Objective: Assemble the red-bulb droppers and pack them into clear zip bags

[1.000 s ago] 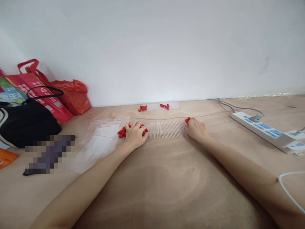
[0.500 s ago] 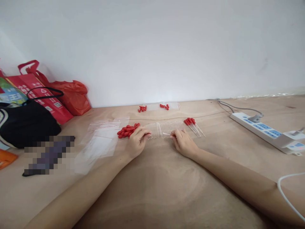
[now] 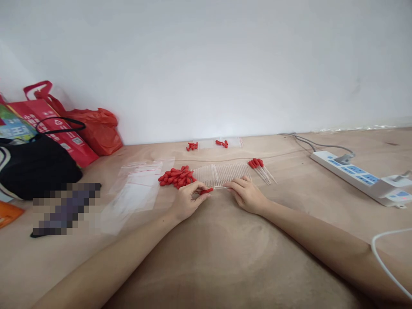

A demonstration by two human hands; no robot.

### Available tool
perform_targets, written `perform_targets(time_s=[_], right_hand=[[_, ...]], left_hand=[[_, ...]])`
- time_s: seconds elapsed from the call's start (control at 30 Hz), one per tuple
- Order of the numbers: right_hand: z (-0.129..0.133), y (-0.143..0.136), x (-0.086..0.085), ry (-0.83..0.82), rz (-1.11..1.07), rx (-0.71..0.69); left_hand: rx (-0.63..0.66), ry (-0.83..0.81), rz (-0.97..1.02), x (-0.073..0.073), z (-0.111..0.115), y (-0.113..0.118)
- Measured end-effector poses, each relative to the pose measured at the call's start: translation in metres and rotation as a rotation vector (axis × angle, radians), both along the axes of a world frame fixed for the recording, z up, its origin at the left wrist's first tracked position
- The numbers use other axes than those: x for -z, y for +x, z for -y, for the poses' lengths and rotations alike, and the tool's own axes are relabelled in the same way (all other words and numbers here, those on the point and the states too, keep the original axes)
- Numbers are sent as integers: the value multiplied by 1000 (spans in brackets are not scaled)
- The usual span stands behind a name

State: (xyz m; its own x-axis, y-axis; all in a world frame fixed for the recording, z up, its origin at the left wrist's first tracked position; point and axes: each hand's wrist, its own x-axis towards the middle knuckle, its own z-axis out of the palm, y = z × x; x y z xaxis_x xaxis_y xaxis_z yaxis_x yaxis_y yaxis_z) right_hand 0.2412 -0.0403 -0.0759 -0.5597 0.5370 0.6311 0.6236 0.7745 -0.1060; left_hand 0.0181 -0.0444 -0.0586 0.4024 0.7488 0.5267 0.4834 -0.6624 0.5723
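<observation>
Between the thumb and fingers of my left hand [image 3: 189,200] is a red rubber bulb [image 3: 206,191]. My right hand [image 3: 247,195] pinches a thin clear dropper tube [image 3: 220,187], whose end points left at the bulb. A small gap separates the two. Beyond my hands lies a row of clear dropper tubes [image 3: 227,173], side by side. A pile of red rubber bulbs [image 3: 175,177] sits just past my left hand. To the right of the row, several droppers with red bulbs fitted [image 3: 261,169] lie together.
Clear zip bags [image 3: 135,189] lie on the wooden table [image 3: 206,257] at left. Filled bags [image 3: 206,144] rest by the wall. A white power strip [image 3: 350,171] with cables is at right. A black bag [image 3: 38,167] and red bags [image 3: 96,128] stand at far left.
My left hand has come away from the pile, toward me and slightly right, with a red bulb now showing in it. My right hand has brought the tube slightly left and nearer me.
</observation>
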Motion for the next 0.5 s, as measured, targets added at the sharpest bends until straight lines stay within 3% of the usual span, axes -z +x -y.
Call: perform_targets(time_s=[0.5], right_hand=[[4,-3,-5,50,-28,-97]], left_hand=[[11,128,-70,-3,1,5]])
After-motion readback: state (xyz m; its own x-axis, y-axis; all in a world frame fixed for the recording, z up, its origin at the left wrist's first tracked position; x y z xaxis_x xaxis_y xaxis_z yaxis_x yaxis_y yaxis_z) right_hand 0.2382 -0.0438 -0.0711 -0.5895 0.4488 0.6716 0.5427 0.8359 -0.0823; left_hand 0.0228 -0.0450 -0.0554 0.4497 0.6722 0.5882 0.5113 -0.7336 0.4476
